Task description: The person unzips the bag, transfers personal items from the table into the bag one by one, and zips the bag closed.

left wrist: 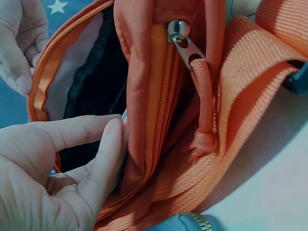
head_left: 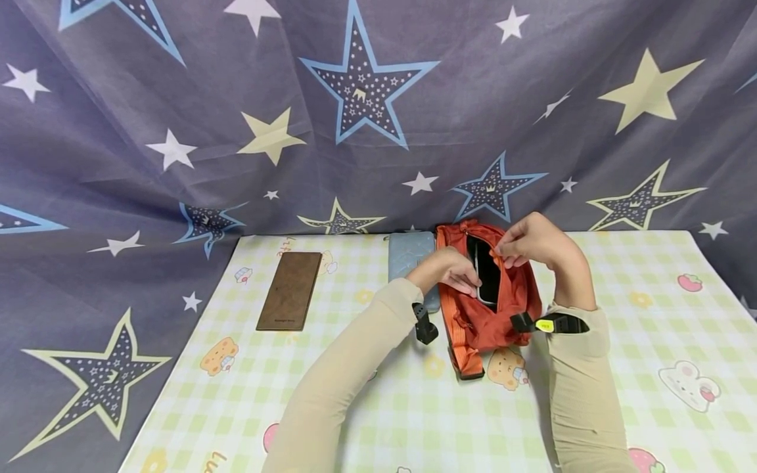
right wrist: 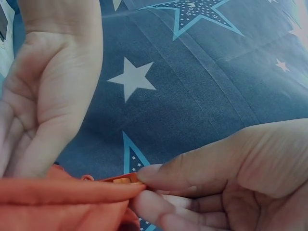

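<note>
An orange-red waist bag (head_left: 503, 325) lies on the table with its zipped main opening spread, showing a black lining. My left hand (head_left: 454, 269) reaches into it and pinches the edge of a phone (head_left: 487, 282), dark with a pale rim, between thumb and finger. Most of the phone is hidden in the left wrist view, where the left hand (left wrist: 62, 168) covers all but a thin pale edge. My right hand (head_left: 535, 244) pinches the far rim of the opening, holding it apart. Close up, the right hand's fingertips (right wrist: 144, 179) grip the orange fabric edge.
A blue-grey quilted wallet (head_left: 408, 249) lies partly behind the bag's left side. Further left rests a flat brown wallet (head_left: 290, 292). A checked cloth (head_left: 402, 407) covers the table, and a dark star-patterned curtain (head_left: 355, 177) hangs along its back edge.
</note>
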`<state>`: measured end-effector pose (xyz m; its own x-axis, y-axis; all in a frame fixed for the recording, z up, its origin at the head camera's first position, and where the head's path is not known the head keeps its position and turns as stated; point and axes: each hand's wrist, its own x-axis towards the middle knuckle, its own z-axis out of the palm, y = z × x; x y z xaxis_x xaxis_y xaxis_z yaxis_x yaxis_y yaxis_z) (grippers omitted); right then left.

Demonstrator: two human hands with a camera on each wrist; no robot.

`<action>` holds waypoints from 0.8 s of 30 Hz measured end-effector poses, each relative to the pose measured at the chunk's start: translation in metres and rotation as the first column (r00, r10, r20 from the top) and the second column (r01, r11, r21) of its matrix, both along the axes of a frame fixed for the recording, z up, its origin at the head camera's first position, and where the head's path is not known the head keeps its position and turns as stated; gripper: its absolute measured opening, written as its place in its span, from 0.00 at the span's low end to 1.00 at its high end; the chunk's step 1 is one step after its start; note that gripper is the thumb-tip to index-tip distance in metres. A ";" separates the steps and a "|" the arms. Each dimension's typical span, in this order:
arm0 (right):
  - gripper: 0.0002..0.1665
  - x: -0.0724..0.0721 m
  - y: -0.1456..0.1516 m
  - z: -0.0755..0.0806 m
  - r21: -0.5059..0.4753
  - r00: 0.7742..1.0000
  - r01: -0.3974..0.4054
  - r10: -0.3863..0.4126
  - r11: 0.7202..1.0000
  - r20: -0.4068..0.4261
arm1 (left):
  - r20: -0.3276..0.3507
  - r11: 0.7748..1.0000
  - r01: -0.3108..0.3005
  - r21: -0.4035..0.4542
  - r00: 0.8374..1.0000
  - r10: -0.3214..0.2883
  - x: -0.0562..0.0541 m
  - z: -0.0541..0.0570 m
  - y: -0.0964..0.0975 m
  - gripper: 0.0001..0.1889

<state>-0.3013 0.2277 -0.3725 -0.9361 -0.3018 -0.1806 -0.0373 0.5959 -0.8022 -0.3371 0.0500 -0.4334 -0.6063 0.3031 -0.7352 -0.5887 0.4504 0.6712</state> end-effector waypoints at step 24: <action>0.13 -0.001 -0.003 -0.002 0.000 1.000 -0.027 0.027 1.000 -0.004 | -0.219 0.996 -0.070 0.059 0.972 0.081 0.018 0.004 -0.008 0.05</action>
